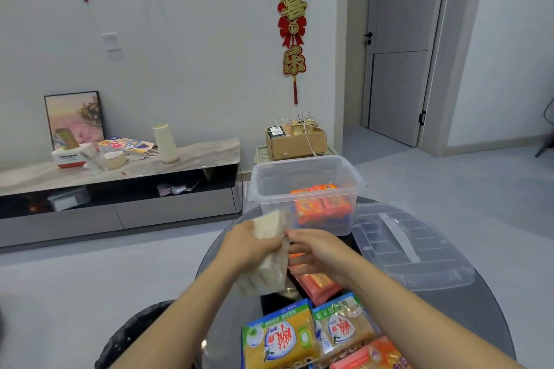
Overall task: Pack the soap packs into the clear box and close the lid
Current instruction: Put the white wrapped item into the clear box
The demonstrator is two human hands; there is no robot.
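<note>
Left hand (251, 244) is wrapped around a white soap pack (269, 252), held up over the dark round table (467, 305) just short of the clear box (305, 189); right hand (317, 252) meets the same pack at its near edge, fingertips pinching the loose wrapper rather than the bars inside. Both hands are therefore closed on one pack, which hangs tilted, its top toward the box.

Judging from this, the wrapper looks slack and slippery; a pinch on film alone could let the bars slide down and the pack drop onto the packs beneath; a careless swing could also knock the light box, which stands near the table's far edge.

Counting: one box, open, with what looks like two orange packs (320, 207) inside, though more may lie hidden under them; one lid (410, 252) lying flat to the right of the box, touching or nearly so; one white pack in the hands; on the table, one pink pack (317, 284) under the right wrist, two yellow packs (278, 335) side by side nearer the person, and another pink-orange one at the bottom edge, cut off by the frame.
</note>
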